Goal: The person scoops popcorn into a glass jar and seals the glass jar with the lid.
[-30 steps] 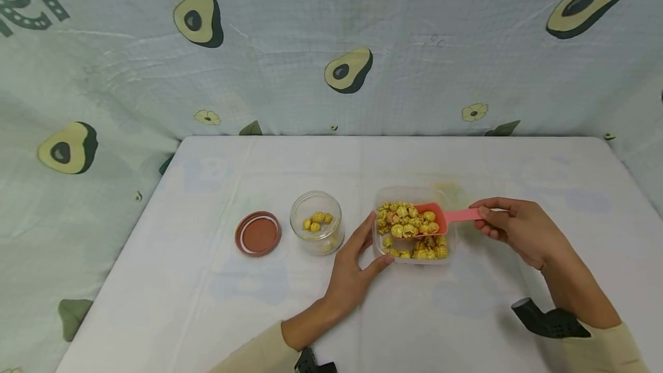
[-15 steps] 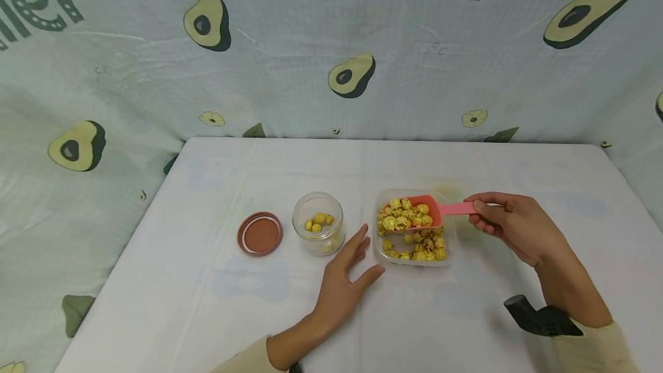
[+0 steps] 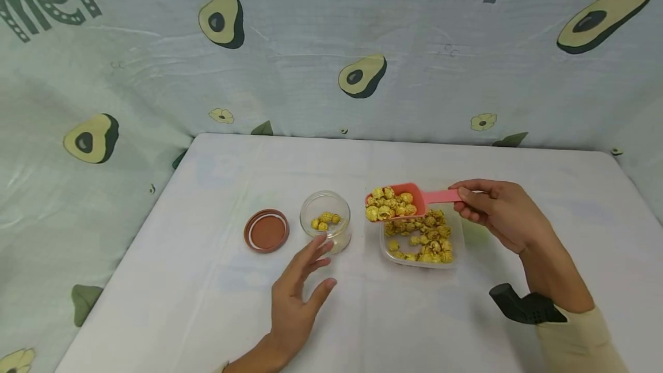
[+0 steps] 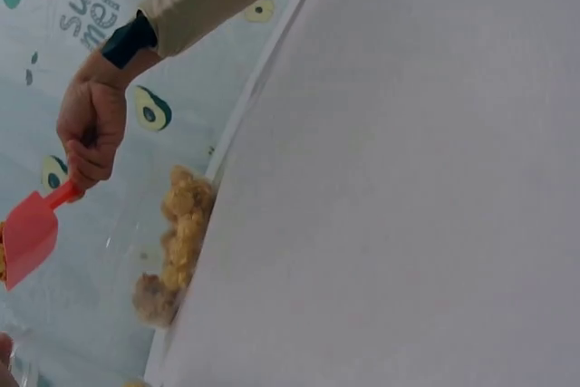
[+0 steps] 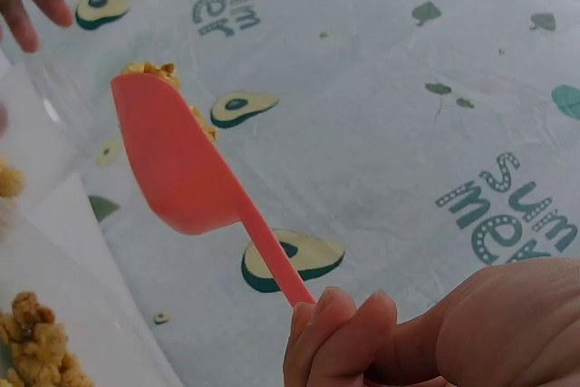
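My right hand pinches the handle of a pink scoop, also plain in the right wrist view. Yellow popcorn heaps in the scoop, which is raised over the upper left of a clear plastic container. More popcorn lies inside that container. Left of it stands a clear glass jar with a few popcorn pieces visible inside. My left hand is just in front of the jar, fingers spread and holding nothing; from the head view I cannot tell whether its fingertips touch the glass.
A reddish-brown jar lid lies on the white table left of the jar. Behind the table hangs a pale cloth printed with avocados.
The loaded scoop has risen out of the popcorn and shifted left with my right hand. My left hand has let go of the container and moved left toward the jar.
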### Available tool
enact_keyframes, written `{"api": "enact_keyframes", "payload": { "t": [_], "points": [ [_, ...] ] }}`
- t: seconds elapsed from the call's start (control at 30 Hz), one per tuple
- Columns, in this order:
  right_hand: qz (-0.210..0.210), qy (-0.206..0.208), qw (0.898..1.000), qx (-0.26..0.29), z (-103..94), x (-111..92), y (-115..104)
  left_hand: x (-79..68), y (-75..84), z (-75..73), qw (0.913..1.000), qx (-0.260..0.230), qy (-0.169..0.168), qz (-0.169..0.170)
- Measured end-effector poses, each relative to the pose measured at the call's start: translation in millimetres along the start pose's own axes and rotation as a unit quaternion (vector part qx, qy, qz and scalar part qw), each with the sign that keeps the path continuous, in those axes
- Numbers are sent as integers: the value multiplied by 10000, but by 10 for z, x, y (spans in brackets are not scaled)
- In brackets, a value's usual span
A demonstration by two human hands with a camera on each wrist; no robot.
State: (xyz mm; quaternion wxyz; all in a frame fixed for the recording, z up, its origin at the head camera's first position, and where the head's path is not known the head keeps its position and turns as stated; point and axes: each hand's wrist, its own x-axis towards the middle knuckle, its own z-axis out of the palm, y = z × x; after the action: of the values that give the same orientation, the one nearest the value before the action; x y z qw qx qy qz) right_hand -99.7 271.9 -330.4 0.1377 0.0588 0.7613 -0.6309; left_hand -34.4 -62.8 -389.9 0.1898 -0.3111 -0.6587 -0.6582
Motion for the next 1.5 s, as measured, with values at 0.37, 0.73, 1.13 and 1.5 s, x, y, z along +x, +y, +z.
{"api": "enact_keyframes", "payload": {
  "t": [0.37, 0.73, 1.13, 1.5],
  "points": [
    [-127, -56, 9996, -249, 255, 122, -215, 149, -318, -227, 9901, 990, 405, -913],
    [-211, -9, 9973, -696, 429, 241, -417, 126, -469, -236, 9811, 1160, 329, -1513],
    [-74, -70, 9970, -772, 494, 285, -605, -22, -776, -291, 9832, 996, 268, -1508],
    [-241, -112, 9924, -1201, 561, 332, -739, 70, -605, -263, 9837, 1016, 258, -1462]
  ]
}}
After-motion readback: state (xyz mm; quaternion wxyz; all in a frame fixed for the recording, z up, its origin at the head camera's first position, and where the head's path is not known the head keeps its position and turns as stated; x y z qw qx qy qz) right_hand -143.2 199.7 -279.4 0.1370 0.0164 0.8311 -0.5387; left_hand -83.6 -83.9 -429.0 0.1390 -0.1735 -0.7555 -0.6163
